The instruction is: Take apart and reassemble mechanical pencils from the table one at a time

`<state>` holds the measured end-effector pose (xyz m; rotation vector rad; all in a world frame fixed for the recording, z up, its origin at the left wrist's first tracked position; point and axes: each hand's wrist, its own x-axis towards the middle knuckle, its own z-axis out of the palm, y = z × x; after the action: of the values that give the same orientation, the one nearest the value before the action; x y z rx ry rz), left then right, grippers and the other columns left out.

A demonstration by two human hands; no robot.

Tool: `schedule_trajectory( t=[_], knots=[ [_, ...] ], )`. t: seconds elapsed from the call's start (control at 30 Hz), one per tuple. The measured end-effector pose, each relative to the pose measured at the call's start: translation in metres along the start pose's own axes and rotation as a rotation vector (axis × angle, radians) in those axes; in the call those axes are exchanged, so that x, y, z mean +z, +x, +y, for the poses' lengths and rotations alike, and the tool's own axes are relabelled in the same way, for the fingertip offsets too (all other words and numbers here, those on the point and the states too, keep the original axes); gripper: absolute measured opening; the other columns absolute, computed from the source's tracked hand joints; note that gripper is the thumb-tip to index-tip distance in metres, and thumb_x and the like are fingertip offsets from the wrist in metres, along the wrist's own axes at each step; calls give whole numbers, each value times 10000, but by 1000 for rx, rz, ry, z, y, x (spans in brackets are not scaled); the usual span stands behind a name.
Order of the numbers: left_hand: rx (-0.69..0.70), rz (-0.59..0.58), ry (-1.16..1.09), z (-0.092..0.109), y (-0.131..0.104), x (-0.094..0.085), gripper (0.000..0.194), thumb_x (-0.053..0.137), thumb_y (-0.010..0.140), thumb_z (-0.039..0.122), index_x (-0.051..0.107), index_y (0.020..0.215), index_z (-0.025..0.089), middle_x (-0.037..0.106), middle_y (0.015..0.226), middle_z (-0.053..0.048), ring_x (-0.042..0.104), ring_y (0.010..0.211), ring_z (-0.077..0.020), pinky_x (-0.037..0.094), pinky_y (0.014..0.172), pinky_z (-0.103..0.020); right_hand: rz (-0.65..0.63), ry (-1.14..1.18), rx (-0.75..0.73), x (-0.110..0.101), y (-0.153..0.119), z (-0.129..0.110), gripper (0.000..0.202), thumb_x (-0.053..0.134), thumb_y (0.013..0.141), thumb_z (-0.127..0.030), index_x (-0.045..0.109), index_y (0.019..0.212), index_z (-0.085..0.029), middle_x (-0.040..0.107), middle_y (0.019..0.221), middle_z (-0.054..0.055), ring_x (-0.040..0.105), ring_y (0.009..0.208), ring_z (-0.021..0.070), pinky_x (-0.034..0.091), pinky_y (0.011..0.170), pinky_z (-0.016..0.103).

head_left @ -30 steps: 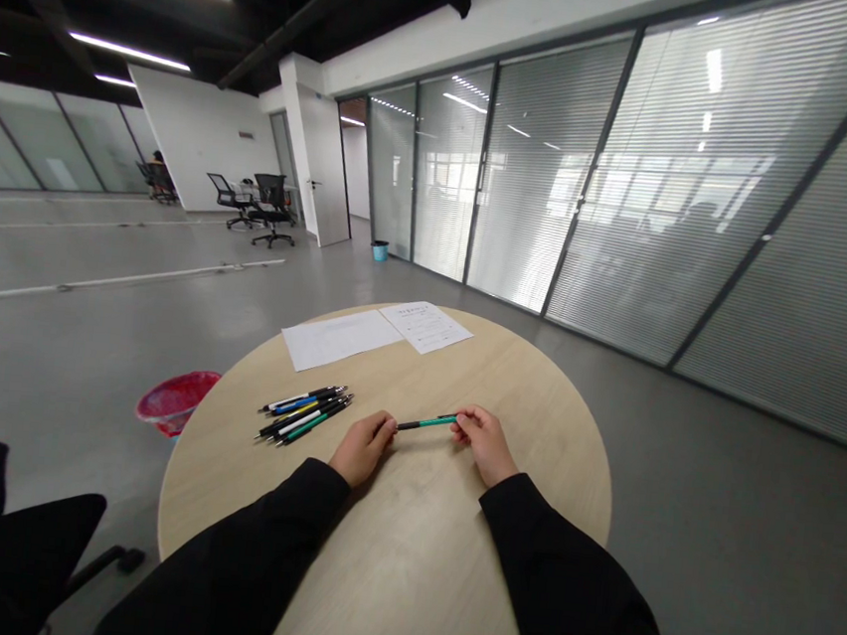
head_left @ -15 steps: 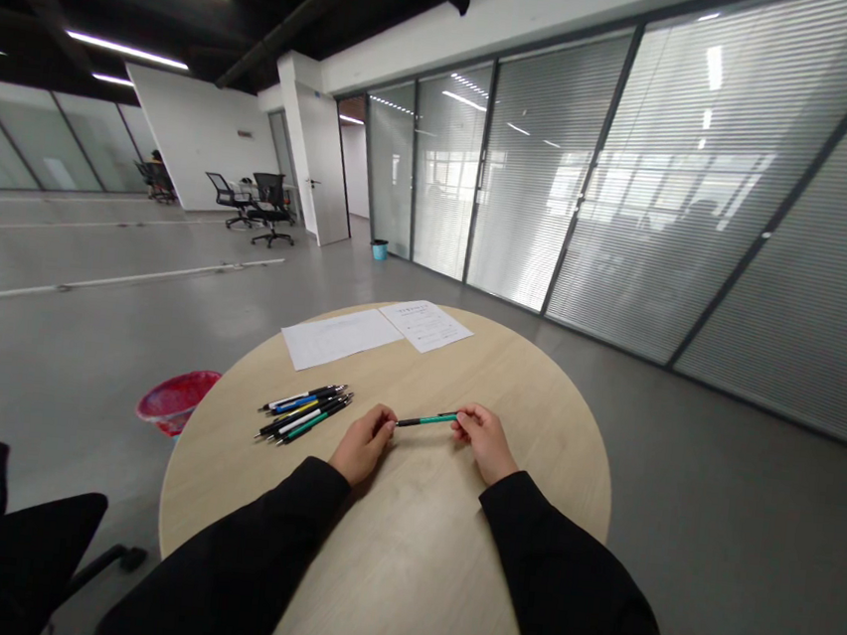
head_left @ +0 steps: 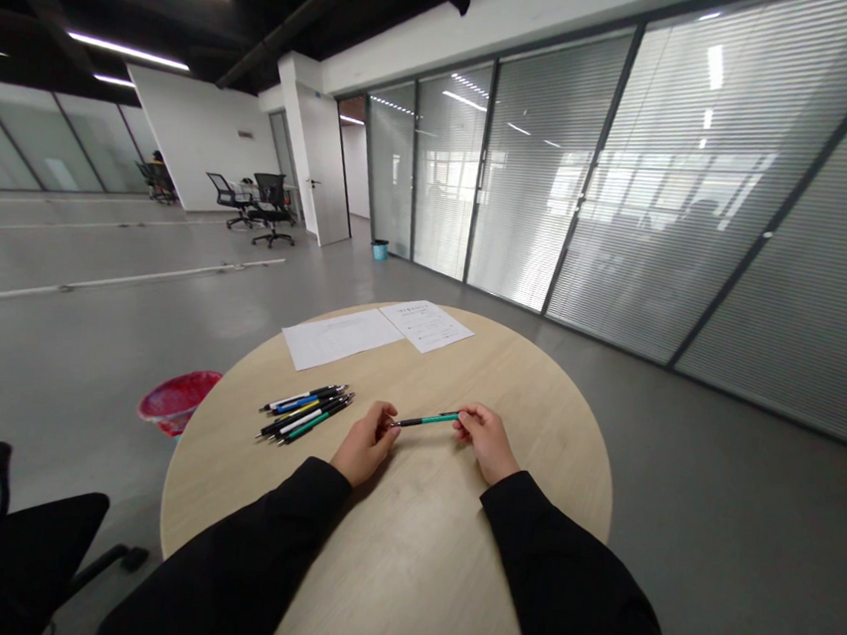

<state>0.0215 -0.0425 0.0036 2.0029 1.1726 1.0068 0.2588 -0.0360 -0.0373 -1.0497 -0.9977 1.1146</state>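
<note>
A green pen with a black grip [head_left: 429, 420] is held roughly level over the round wooden table [head_left: 536, 398], between my two hands. My right hand [head_left: 484, 441] pinches its right end. At the other end, the thumb and fingers of my left hand [head_left: 368, 441] are closed around the tip. Left of my left hand lies a pile of several pens [head_left: 305, 414] in black, white, blue, yellow and green. Two printed sheets lie near the far edge, a left sheet [head_left: 341, 338] and a right sheet [head_left: 427, 326].
A red basin [head_left: 177, 399] stands beyond the table's left edge. At the lower left is a black chair [head_left: 18, 558]. Farther off are office chairs [head_left: 270, 205], a small blue bin [head_left: 379, 249], an open door [head_left: 324, 173] and a glass partition with blinds.
The fingers of my left hand have shifted slightly at the pen's tip, with the thumb now a little lower. My right hand and the pen pile look nearly the same.
</note>
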Motion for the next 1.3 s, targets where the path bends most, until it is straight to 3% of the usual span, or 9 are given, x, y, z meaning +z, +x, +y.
schedule_trajectory(
  t=[0.2,0.53,1.0,1.3],
  knots=[
    [3,-2,82,-1,2,-2,161,497,891,356,547,883,203,572,693,10,501,645,-170,392,624,-297,4,-9,-4,0,1,0,339,738,709,-468,657,831,-161,684,661,28,592,550,131,468,523,246],
    [-5,-27,124,-1,1,-2,315,373,975,440,501,789,221,545,648,20,508,637,-175,383,651,-297,-3,2,-3,1,0,-1,345,743,708,-472,655,833,-163,685,667,30,591,551,130,463,519,243],
    [-48,-6,137,2,2,-3,429,354,975,481,454,644,226,514,577,10,485,579,-177,345,610,-303,-17,8,1,1,-2,-4,341,746,713,-460,655,843,-158,684,675,29,588,550,125,465,523,242],
    [-33,-21,30,-1,1,-1,216,492,914,423,513,891,209,527,654,38,480,592,-156,356,594,-279,-3,25,6,1,-1,-4,360,751,691,-466,659,843,-153,681,672,25,585,547,122,468,530,240]
  ],
)
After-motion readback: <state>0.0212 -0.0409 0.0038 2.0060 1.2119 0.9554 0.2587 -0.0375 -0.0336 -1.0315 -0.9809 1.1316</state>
